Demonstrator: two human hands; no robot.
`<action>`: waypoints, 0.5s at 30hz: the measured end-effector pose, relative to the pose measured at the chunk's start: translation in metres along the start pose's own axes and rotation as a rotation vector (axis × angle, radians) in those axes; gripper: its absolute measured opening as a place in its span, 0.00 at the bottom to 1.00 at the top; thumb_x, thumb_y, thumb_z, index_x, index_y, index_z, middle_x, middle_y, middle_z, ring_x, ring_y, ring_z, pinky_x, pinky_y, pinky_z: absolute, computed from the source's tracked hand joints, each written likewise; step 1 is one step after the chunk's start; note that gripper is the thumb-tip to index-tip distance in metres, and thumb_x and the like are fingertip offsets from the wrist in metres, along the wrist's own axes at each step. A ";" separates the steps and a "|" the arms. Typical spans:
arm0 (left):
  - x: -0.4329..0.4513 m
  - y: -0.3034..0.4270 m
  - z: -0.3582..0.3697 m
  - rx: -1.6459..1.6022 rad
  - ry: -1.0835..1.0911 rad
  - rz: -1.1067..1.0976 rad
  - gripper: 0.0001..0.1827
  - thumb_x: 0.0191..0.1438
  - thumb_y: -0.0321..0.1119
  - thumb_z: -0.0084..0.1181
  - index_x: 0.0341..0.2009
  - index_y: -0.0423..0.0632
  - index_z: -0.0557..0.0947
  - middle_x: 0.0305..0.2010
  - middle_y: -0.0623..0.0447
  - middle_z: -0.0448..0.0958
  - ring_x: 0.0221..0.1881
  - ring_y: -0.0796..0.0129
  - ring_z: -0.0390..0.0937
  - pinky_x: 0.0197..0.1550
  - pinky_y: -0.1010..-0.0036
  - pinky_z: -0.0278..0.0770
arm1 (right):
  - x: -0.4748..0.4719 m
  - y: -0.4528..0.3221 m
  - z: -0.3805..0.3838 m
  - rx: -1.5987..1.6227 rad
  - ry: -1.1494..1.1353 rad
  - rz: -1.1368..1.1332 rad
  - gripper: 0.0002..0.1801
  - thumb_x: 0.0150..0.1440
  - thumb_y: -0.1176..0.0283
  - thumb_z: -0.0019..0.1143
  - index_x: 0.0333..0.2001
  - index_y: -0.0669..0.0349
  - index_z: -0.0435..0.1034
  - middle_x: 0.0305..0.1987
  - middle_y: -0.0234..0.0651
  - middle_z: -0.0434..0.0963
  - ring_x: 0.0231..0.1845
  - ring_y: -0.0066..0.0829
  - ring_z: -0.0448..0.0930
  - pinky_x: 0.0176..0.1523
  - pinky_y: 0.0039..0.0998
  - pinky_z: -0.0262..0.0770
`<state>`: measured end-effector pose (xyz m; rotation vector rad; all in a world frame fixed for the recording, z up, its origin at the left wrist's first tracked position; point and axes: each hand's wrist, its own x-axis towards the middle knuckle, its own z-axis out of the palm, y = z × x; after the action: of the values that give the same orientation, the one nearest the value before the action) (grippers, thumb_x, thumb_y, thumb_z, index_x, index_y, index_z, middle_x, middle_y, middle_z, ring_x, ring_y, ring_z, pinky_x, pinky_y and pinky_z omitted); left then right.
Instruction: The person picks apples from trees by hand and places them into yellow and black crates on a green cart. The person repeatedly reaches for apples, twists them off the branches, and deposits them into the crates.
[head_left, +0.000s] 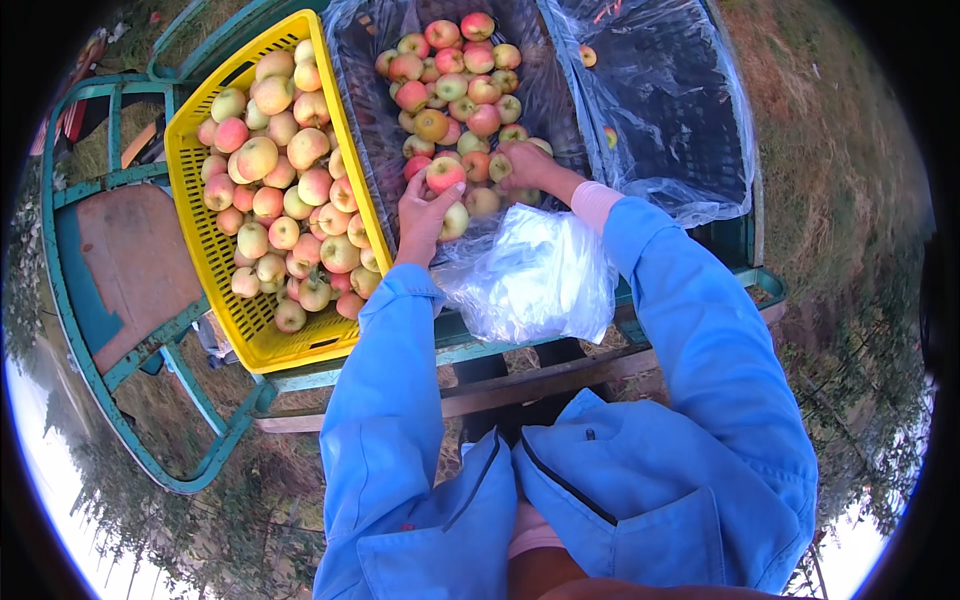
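Note:
My left hand (424, 217) holds a red and yellow apple (445, 174) at the near left end of the middle crate, which is lined with clear plastic (517, 75). A paler apple (453, 221) lies against the same hand. My right hand (525, 165) is closed around a small greenish apple (500, 167) near the crate's right side. Beyond both hands, many red and green apples (451, 87) lie in the lined crate. Bunched clear plastic (536, 277) hangs over its near edge, between my forearms.
A yellow slotted plastic crate (251, 356) full of apples stands at the left. At the right is another plastic-lined crate (660, 97) with a few apples at its left side. A worn teal metal frame (180, 360) surrounds the crates; dry grass lies beyond.

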<state>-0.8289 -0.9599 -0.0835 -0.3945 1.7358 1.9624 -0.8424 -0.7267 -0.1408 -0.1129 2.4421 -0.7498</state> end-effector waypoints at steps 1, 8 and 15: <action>-0.002 0.005 0.003 0.152 0.013 0.098 0.32 0.48 0.34 0.72 0.56 0.40 0.73 0.48 0.46 0.79 0.42 0.60 0.81 0.47 0.68 0.80 | -0.001 0.000 0.004 -0.058 0.041 0.009 0.32 0.39 0.62 0.73 0.49 0.60 0.72 0.48 0.46 0.77 0.54 0.46 0.77 0.55 0.41 0.74; -0.016 0.031 0.010 0.498 0.024 0.194 0.36 0.45 0.29 0.73 0.58 0.37 0.72 0.51 0.45 0.78 0.49 0.66 0.77 0.52 0.71 0.76 | -0.011 -0.040 -0.021 -0.259 0.114 0.051 0.30 0.50 0.61 0.65 0.57 0.54 0.69 0.57 0.43 0.71 0.61 0.43 0.71 0.60 0.42 0.72; -0.021 0.058 0.013 -0.215 -0.100 -0.075 0.30 0.56 0.39 0.64 0.59 0.38 0.72 0.53 0.45 0.76 0.49 0.63 0.78 0.49 0.70 0.79 | -0.025 -0.100 -0.062 1.276 -0.274 -0.020 0.20 0.62 0.62 0.55 0.55 0.58 0.69 0.57 0.37 0.71 0.55 0.32 0.76 0.49 0.38 0.81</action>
<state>-0.8407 -0.9550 -0.0217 -0.4213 1.4332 2.0837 -0.8645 -0.7741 -0.0330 0.2396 1.3427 -1.9597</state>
